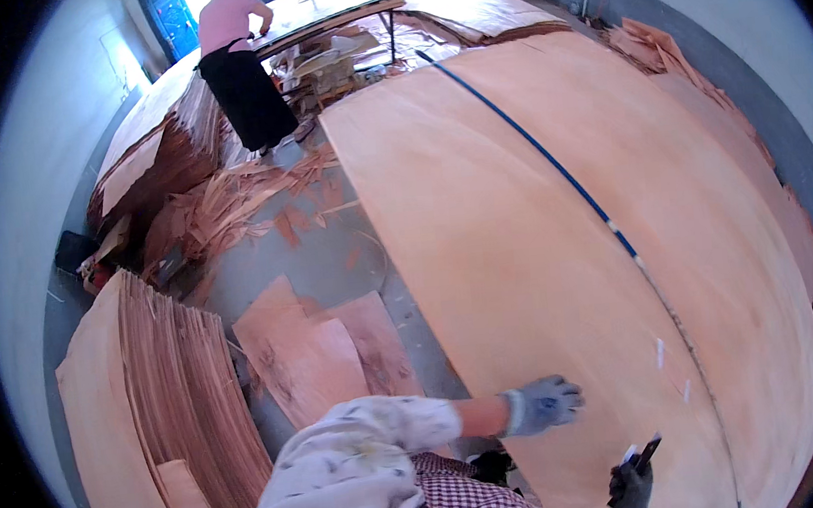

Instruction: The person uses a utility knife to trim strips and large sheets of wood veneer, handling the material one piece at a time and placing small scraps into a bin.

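A large tan wood veneer sheet (pixel 523 273) spreads in front of me and to my right. My left hand (pixel 543 405), in a grey-blue glove, reaches over its near left part, fingers stretched out and holding nothing. At the lower edge my right hand (pixel 630 492), in a dark grey glove, is closed around a small knife-like tool (pixel 647 452) with dark and pale parts; its exact kind is unclear. A long strip (pixel 552 157), dark blue at its far part and speckled nearer me, runs lengthwise across the veneer. Two small white pieces (pixel 661 353) lie beside this strip.
A tall veneer stack (pixel 174 396) stands at left, with loose veneer sheets (pixel 310 357) on the grey floor beside it. Scraps (pixel 230 201) litter the floor farther off. Another person (pixel 241 66) bends over a far table (pixel 330 10). A wall (pixel 735 56) borders the right side.
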A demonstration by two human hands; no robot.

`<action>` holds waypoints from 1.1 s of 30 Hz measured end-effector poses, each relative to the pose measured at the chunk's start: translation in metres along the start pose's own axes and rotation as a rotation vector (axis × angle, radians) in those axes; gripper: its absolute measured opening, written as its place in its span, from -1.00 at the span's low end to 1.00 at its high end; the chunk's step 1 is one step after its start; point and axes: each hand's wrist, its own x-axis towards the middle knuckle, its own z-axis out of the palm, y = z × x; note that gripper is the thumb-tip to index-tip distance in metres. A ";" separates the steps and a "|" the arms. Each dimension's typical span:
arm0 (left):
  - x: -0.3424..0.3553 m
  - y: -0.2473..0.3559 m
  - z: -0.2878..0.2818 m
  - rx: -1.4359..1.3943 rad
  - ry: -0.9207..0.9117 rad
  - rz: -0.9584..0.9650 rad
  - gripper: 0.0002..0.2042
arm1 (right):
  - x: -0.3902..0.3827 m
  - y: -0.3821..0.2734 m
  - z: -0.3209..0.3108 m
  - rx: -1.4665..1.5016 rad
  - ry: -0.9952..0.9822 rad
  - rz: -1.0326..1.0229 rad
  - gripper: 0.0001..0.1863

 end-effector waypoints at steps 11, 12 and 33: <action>-0.326 0.014 -0.267 -0.380 1.329 -0.603 -0.71 | -0.042 -0.013 0.385 -0.242 -0.801 0.118 -0.36; -0.339 0.010 -0.268 -0.381 1.345 -0.619 -0.71 | -0.045 -0.026 0.412 -0.299 -0.850 0.161 -0.36; -0.501 -0.213 -0.409 -0.129 1.435 -0.997 -0.69 | 0.175 -0.083 0.794 -0.292 -1.040 0.041 -0.67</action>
